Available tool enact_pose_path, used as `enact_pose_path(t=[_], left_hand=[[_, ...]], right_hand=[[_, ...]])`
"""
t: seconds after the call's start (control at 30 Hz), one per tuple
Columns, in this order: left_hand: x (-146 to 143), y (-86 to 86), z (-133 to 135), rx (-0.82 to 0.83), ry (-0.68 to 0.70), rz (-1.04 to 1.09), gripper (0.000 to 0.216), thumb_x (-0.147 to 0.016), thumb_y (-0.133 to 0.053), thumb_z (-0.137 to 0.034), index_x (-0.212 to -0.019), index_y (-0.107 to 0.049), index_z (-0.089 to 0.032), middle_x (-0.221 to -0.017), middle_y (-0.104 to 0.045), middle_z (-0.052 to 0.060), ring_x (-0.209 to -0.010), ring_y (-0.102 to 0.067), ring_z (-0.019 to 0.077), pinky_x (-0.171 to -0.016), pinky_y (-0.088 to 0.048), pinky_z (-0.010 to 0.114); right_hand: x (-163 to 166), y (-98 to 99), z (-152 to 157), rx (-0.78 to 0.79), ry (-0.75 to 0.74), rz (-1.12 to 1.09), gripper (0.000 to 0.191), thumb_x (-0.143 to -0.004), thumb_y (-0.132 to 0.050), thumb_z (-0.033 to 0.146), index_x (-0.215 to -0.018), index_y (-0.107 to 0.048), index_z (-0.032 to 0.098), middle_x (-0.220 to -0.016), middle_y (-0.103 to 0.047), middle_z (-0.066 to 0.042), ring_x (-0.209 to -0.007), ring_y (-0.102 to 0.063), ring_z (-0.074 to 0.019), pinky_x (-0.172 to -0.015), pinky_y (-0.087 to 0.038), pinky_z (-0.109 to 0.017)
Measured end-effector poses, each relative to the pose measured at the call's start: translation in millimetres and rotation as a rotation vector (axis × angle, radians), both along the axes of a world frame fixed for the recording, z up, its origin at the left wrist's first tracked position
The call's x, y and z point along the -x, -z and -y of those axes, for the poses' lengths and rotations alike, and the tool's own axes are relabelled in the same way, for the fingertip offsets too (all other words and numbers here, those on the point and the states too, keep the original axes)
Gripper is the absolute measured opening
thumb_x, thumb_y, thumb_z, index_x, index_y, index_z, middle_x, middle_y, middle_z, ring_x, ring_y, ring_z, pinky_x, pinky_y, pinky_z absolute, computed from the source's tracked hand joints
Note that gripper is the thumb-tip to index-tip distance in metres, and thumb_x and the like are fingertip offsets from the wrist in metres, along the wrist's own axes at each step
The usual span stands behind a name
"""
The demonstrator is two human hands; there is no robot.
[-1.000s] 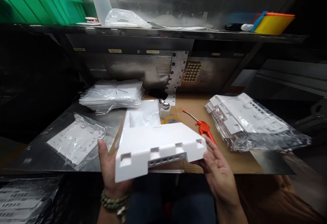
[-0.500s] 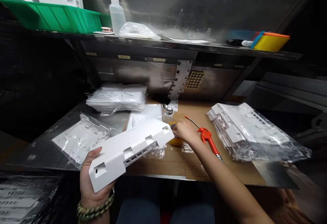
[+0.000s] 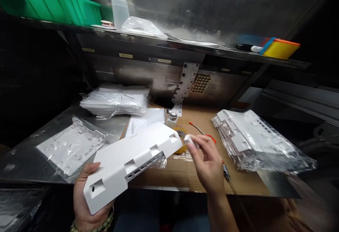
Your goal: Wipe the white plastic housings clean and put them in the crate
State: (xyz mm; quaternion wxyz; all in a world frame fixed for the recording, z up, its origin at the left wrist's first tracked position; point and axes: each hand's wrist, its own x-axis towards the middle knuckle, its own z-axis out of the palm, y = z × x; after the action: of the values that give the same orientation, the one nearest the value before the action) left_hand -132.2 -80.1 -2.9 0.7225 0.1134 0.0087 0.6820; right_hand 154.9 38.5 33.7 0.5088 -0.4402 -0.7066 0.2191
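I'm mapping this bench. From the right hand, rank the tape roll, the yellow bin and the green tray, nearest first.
From the right hand:
1. Tape roll, just beyond it on the cardboard.
2. Yellow bin, upper shelf, right end.
3. Green tray, upper shelf, far left.

A long white plastic cover with square cutouts and a vented edge is tilted, its near left end low. A small white piece sits just right of its far end.
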Motion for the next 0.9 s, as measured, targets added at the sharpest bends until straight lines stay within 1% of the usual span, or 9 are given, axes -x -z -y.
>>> enact_pose_path(t=[0.1,0.23,0.37,0.43,0.53,0.63,0.7,0.83,0.9], left_hand=[[-14.4,-14.8,-7.6,-0.216,0.137,-0.106,0.054,-0.097,-0.027,-0.021,-0.129,-0.07,-0.01,-0.128,-0.07,0.021,-0.113,-0.07,0.0365,-0.083,-0.063,0.045],[-33.2,-29.2,-11.0,-0.281,0.096,-0.119,0.056,-0.095,-0.028,-0.016,-0.132,-0.069,-0.018,-0.134,-0.068,0.016,-0.119,-0.066,0.0352,-0.095,-0.057,0.049],[-43.7,-30.9,-6.5,-0.105,-0.106,-0.131,0.065,-0.087,-0.039,-0.009,-0.145,-0.058,-0.031,-0.122,-0.076,0.006,-0.106,-0.073,0.0335,-0.096,-0.057,0.054],[-46.2,-30.1,-5.1,0.0,-0.202,-0.15,0.075,-0.082,-0.043,-0.007,-0.152,-0.049,-0.033,-0.113,-0.079,0.003,-0.103,-0.074,0.0332,-0.098,-0.056,0.054],[-49.3,-30.1,-6.6,0.06,-0.264,-0.158,0.083,-0.077,-0.045,-0.005,-0.156,-0.042,-0.031,-0.108,-0.081,0.002,-0.106,-0.074,0.0327,-0.101,-0.056,0.054],[-53.8,-32.6,-9.4,0.09,-0.273,-0.139,0.084,-0.075,-0.045,-0.004,-0.156,-0.041,-0.027,-0.107,-0.081,0.004,-0.104,-0.075,0.0319,-0.102,-0.055,0.053],[-58.2,-36.1,-10.4,0.173,-0.32,-0.136,0.087,-0.072,-0.046,-0.003,-0.156,-0.041,-0.026,-0.108,-0.081,0.005,-0.102,-0.076,0.0322,-0.102,-0.055,0.053],[-68.9,-46.5,-10.6,0.444,-0.478,-0.182,0.094,-0.065,-0.048,-0.002,-0.155,-0.04,-0.025,-0.111,-0.081,0.005,-0.105,-0.075,0.0349,-0.098,-0.058,0.057],[-73.9,-51.2,-10.7,0.52,-0.514,-0.214,0.093,-0.064,-0.048,-0.003,-0.154,-0.041,-0.023,-0.112,-0.08,0.006,-0.104,-0.075,0.0361,-0.096,-0.059,0.059]], right_hand=[[10.2,-4.0,21.8,-0.095,-0.013,-0.083,0.017,-0.094,-0.069,0.02,-0.109,-0.074,0.025,-0.101,-0.064,-0.003,-0.093,-0.064,-0.0159,-0.082,-0.054,-0.028],[17.9,-4.5,19.5,-0.21,0.08,-0.028,0.01,-0.089,-0.071,0.016,-0.098,-0.075,0.02,-0.092,-0.062,-0.003,-0.084,-0.062,-0.0156,-0.074,-0.053,-0.028],[20.4,-2.1,15.7,-0.27,0.094,0.003,0.014,-0.089,-0.071,0.012,-0.1,-0.075,0.02,-0.091,-0.061,-0.003,-0.082,-0.062,-0.0151,-0.075,-0.054,-0.029],[23.2,0.1,18.6,-0.282,0.084,0.012,0.017,-0.088,-0.071,0.011,-0.103,-0.075,0.02,-0.093,-0.062,-0.004,-0.084,-0.063,-0.0151,-0.076,-0.055,-0.029],[28.6,1.3,28.7,-0.284,0.041,0.018,0.02,-0.088,-0.072,0.01,-0.104,-0.075,0.021,-0.094,-0.063,-0.004,-0.085,-0.065,-0.0153,-0.076,-0.056,-0.028],[32.8,-1.3,41.7,-0.206,-0.086,-0.026,0.02,-0.088,-0.071,0.01,-0.104,-0.076,0.021,-0.094,-0.063,-0.004,-0.082,-0.065,-0.0142,-0.074,-0.057,-0.027],[34.6,-3.1,48.2,-0.165,-0.134,-0.056,0.02,-0.088,-0.071,0.011,-0.104,-0.076,0.022,-0.094,-0.062,-0.003,-0.08,-0.064,-0.0132,-0.071,-0.056,-0.025],[40.0,-1.4,52.7,-0.215,-0.081,-0.028,0.022,-0.087,-0.071,0.008,-0.105,-0.075,0.02,-0.092,-0.063,-0.004,-0.08,-0.064,-0.0137,-0.073,-0.056,-0.027],[44.7,1.2,53.9,-0.255,-0.058,0.007,0.023,-0.086,-0.071,0.006,-0.105,-0.074,0.019,-0.092,-0.064,-0.004,-0.081,-0.064,-0.015,-0.075,-0.057,-0.029]])
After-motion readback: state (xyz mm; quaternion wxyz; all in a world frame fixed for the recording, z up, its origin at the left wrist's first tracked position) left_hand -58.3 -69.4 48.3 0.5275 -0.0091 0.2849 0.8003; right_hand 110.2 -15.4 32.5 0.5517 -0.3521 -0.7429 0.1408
